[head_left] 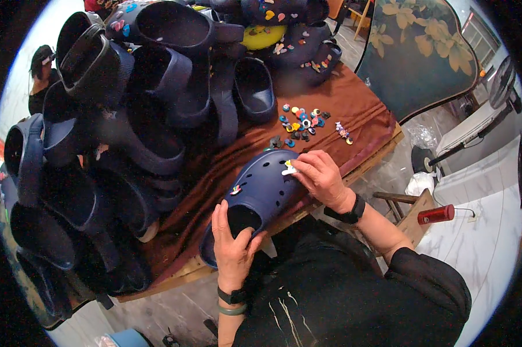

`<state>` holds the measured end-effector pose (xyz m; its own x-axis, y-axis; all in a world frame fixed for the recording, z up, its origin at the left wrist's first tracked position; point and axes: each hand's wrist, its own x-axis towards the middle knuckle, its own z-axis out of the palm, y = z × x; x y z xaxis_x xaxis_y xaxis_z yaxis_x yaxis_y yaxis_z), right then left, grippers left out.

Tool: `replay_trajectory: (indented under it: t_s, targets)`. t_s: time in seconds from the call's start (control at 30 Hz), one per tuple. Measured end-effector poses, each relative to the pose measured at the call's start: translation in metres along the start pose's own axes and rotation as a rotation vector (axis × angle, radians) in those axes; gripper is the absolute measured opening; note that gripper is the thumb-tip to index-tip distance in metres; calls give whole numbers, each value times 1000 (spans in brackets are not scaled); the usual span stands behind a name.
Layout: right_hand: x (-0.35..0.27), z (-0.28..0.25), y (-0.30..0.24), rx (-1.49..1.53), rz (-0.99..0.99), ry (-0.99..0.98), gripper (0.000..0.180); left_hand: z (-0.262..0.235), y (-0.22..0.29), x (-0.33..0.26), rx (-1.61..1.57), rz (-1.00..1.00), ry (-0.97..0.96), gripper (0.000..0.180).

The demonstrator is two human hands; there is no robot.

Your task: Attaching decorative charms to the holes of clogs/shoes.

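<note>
A navy foam clog (255,179) with round vent holes lies at the table's near edge, its toe pointing away from me. My left hand (233,251) grips the clog by the rim of its foot opening, thumb and fingers on either side. Between thumb and fingertips my right hand (324,179) pinches a small white and yellow shoe charm (289,168) against the holes on the toe; whether it sits in a hole is hidden. A colourful charm (236,189) is set on the clog's left side. Loose charms (304,122) lie in a pile beyond the toe.
Stacked navy clogs (151,133) crowd the left and back of the table. A brown cloth (365,104) covers the tabletop. At the right are a wooden stool (420,217), a red cylinder (436,214) and a fan (501,84). A person (39,75) appears at far left.
</note>
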<state>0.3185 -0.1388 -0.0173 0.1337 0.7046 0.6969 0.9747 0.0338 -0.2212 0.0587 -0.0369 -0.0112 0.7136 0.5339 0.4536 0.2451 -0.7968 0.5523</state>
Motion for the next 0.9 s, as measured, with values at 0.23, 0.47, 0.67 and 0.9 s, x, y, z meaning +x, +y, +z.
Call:
replay_trajectory:
  t_s: [0.23,0.47,0.67,0.9]
  targets:
    - [0,-12,-14,-63,35,-208,43,-1,-1,0,10,-20,-29,26]
    - [7,-10,-29,-316,-10,-338,40,2,0,2,13,-21,-26,24]
    - [-2,-11,-19,-111,70,-230,35,-3,4,3,39,-23,-37,24]
    - [-40,-27,96,-45,454,33,16,-2,6,1,61,1,-13,24]
